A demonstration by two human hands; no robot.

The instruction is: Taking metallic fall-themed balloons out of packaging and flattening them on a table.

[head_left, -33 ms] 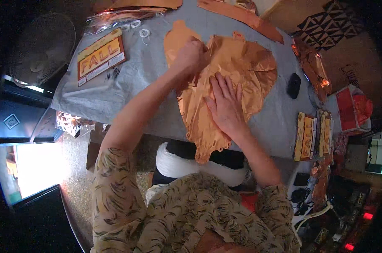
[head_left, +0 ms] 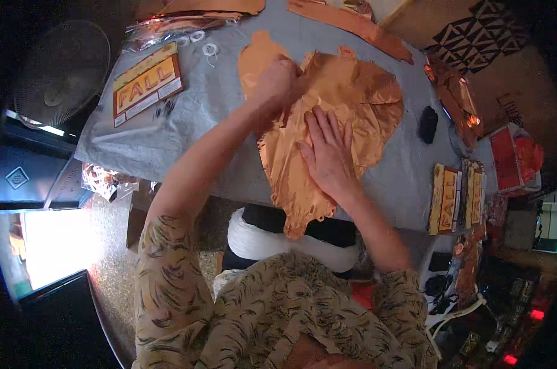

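A crinkled, flat copper-coloured foil balloon (head_left: 367, 101) lies in front of me, its near end hanging over the table's edge. My right hand (head_left: 332, 150) rests palm down on it, fingers stretched out and slightly spread. At the foil's upper left, my left hand (head_left: 281, 83) is closed in a fist; what its curled fingers hold, if anything, is hidden. Partly behind that fist is a smooth, flat orange-copper piece (head_left: 263, 49) with a small tab at its far end.
The table has a grey cloth (head_left: 211, 135). A printed orange packet card (head_left: 146, 86) and white string coils (head_left: 210, 49) lie left. More copper foil (head_left: 352, 27) lines the far edge. Right are a black object (head_left: 428, 125), printed cards (head_left: 444, 197) and a red-and-white box (head_left: 506, 157).
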